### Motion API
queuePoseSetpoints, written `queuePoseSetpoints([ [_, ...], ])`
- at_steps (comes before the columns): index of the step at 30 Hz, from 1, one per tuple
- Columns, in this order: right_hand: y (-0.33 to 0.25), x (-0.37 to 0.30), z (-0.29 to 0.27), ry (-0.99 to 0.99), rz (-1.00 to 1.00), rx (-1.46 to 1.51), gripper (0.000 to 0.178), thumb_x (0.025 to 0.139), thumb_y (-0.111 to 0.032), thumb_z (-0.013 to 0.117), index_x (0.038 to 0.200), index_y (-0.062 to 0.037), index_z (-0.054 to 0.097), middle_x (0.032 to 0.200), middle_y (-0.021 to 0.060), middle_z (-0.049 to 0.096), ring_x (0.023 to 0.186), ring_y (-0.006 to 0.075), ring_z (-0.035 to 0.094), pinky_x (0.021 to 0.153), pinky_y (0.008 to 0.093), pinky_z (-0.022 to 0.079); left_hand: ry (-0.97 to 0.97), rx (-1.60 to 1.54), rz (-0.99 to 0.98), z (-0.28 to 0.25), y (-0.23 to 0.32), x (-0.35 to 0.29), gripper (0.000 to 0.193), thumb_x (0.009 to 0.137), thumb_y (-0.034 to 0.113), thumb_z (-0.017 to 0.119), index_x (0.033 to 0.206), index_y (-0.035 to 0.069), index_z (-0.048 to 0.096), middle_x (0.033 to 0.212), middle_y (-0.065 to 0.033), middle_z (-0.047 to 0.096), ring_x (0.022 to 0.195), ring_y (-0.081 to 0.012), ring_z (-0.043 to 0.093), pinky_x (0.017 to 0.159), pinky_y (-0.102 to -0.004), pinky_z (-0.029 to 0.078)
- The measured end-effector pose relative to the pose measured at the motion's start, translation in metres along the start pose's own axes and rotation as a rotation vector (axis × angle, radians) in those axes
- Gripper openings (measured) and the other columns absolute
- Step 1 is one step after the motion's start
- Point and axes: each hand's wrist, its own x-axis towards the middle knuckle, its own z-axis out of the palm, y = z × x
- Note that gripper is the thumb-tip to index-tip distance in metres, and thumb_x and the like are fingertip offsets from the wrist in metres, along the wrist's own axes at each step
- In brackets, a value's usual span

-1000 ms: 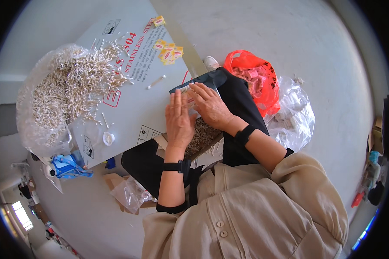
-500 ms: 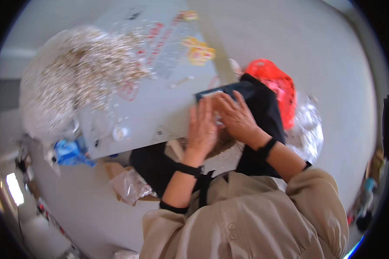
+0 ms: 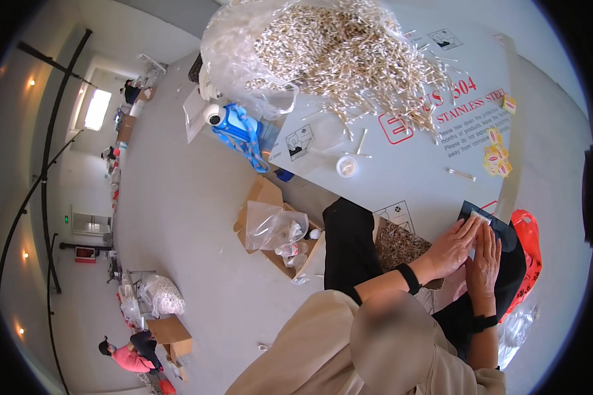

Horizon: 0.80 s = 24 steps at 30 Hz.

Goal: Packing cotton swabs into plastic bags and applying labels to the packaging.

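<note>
My left hand [image 3: 453,250] and my right hand [image 3: 483,264] lie side by side at the table's near right corner, fingers stretched out and held close together. Their fingertips rest on a small white bunch [image 3: 481,217], apparently cotton swabs, partly hidden beneath them. Under it is a dark blue pad [image 3: 466,209] by the table edge. A large heap of cotton swabs [image 3: 349,59] spills from a clear plastic bag [image 3: 234,49] across the far side. A few loose swabs [image 3: 461,174] and a small round white container [image 3: 346,166] lie nearer.
Small yellow packets [image 3: 497,160] lie along the table's right side. A blue flask [image 3: 238,124] with a strap stands by the left corner. Below are a cardboard box [image 3: 255,229] holding plastic bags and a container of brownish sticks [image 3: 398,247]. A red bag [image 3: 528,257] hangs right; a person [image 3: 135,355] sits far left.
The view has swung left, shifting the table and hands rightward in the picture. Both hands stay together at the dark blue pad, fingers now flatter over the white bunch.
</note>
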Motion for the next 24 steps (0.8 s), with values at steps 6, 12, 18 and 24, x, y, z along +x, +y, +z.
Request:
queuePoseSetpoints([
  [6, 0.028, -0.007, 0.026, 0.131, 0.088, 0.410, 0.070, 0.072, 0.009, 0.069, 0.138, -0.0017, 0.050, 0.148, 0.0178, 0.043, 0.133, 0.0385, 0.047, 0.102, 0.0426, 0.048, -0.091, -0.344, 0.039, -0.005, -0.009, 0.007, 0.051, 0.086, 0.008, 0.053, 0.133, -0.010, 0.050, 0.150, -0.0239, 0.037, 0.143, -0.0371, 0.031, 0.116, -0.0424, 0.031],
  [12, 0.016, -0.003, 0.035, 0.283, 0.319, 0.850, 0.024, 0.094, -0.004, 0.061, 0.116, 0.0002, 0.068, 0.135, 0.0110, 0.056, 0.099, 0.0150, 0.065, 0.078, 0.0249, 0.054, 0.177, -0.393, -0.068, 0.003, 0.002, -0.005, 0.049, 0.081, -0.001, 0.057, 0.129, -0.008, 0.050, 0.141, -0.0227, 0.044, 0.136, -0.0393, 0.039, 0.112, -0.0404, 0.038],
  [18, -0.010, -0.009, -0.033, -0.072, 0.258, 1.493, 0.041, 0.084, -0.002, 0.066, 0.125, -0.0008, 0.063, 0.115, 0.0102, 0.065, 0.089, 0.0145, 0.066, 0.071, 0.0227, 0.054, 0.237, -0.518, -0.072, -0.043, 0.006, -0.017, 0.024, 0.076, 0.002, 0.064, 0.101, 0.001, 0.061, 0.099, -0.0133, 0.063, 0.101, -0.0374, 0.058, 0.086, -0.0432, 0.050],
  [24, -0.061, -0.025, -0.079, 0.048, 0.184, 1.098, 0.024, 0.084, -0.006, 0.076, 0.105, 0.0005, 0.067, 0.069, -0.0052, 0.054, 0.063, 0.0032, 0.046, 0.054, 0.0211, 0.038, 0.306, -0.500, -0.048, -0.113, 0.031, -0.037, 0.028, 0.070, 0.005, 0.072, 0.097, 0.003, 0.063, 0.095, -0.0155, 0.061, 0.089, -0.0362, 0.061, 0.076, -0.0428, 0.052],
])
